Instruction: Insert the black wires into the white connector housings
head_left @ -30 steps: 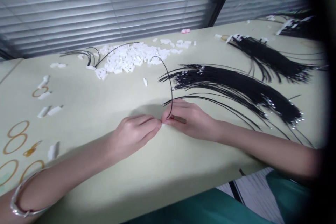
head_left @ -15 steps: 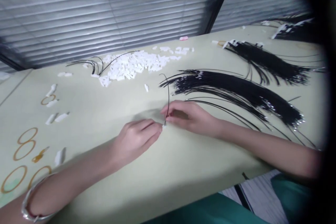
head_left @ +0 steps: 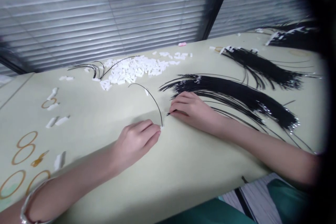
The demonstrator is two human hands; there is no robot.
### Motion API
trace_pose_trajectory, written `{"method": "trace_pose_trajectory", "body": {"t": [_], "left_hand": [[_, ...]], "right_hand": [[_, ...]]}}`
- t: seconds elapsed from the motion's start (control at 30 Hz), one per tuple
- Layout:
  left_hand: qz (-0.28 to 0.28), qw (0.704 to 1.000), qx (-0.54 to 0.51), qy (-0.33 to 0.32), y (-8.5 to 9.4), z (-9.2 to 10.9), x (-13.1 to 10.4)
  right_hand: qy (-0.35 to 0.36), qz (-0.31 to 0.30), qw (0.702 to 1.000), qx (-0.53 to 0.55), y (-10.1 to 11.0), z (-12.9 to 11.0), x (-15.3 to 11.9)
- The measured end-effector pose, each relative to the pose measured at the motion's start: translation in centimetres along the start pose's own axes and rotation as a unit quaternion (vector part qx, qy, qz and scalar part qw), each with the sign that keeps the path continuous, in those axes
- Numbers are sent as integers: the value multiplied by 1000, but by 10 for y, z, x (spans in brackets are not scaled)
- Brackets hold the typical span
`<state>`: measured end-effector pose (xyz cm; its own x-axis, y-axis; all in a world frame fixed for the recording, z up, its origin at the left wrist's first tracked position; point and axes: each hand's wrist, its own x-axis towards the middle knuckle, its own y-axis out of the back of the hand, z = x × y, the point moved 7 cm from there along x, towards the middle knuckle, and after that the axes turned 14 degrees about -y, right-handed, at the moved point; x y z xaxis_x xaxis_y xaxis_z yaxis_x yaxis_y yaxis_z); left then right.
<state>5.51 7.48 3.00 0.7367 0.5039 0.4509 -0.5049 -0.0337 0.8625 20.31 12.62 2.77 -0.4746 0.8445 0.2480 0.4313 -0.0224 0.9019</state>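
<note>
Well to the left of the heap of white plastic pieces (head_left: 133, 70), and nearer the person, lie tan rubber bands (head_left: 26, 145) and some stray white pieces (head_left: 58, 161). In front of the heap is the left hand (head_left: 139, 136), fingers bent and pressed together, pinching a small white piece (head_left: 161, 127) that shows only as a pale end at the fingertips. From that end a thin black wire (head_left: 155, 101) stands up and curves over to the left, its free tip just in front of the heap. The wire is smooth and dark, bent in one even arc; how its lower end meets the white piece is too small to tell.

Farther right, in front of the heap and to its right, the right hand (head_left: 190, 108) pinches a black wire end (head_left: 168, 114) between thumb and fingers. A short silvery tip pokes out there; whether one wire or more is gripped cannot be told. Right of the heap lies a thick bundle of black wires (head_left: 233, 91), slightly bowed, with silvery glints at both ends. Still farther right of the heap is a second bundle (head_left: 265, 68), white pieces at its left end.
</note>
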Motion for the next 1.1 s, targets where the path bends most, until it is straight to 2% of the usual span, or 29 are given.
{"method": "trace_pose_trajectory", "body": {"t": [0.23,0.33,0.5,0.6,0.67,0.77,0.9,1.03,1.1], "left_hand": [[-1,1000,-6,3,-2,-2,0],[0,1000,-3,2,-2,-1,0],[0,1000,-2,2,-1,-2,-1],[-4,1000,-1,0,-1,-2,-1],[-8,1000,-2,-1,-2,-2,0],[-10,1000,-4,-2,-2,-1,-1],[-3,1000,-6,-8,-1,-1,-1],[-1,1000,-4,-10,0,0,0],[-4,1000,-2,-6,1,0,0]], "right_hand": [[43,0,995,-94,-7,-5,-2],[39,2,994,-102,-11,-3,-2],[-3,5,999,-32,-3,-1,-3],[-49,12,995,90,9,-2,-3],[-73,-10,970,233,14,-3,-4],[-73,-61,906,412,19,-8,-4],[-94,-103,853,502,18,-6,-4],[-147,-122,749,634,10,7,-5],[-163,-132,720,662,5,9,-6]]}}
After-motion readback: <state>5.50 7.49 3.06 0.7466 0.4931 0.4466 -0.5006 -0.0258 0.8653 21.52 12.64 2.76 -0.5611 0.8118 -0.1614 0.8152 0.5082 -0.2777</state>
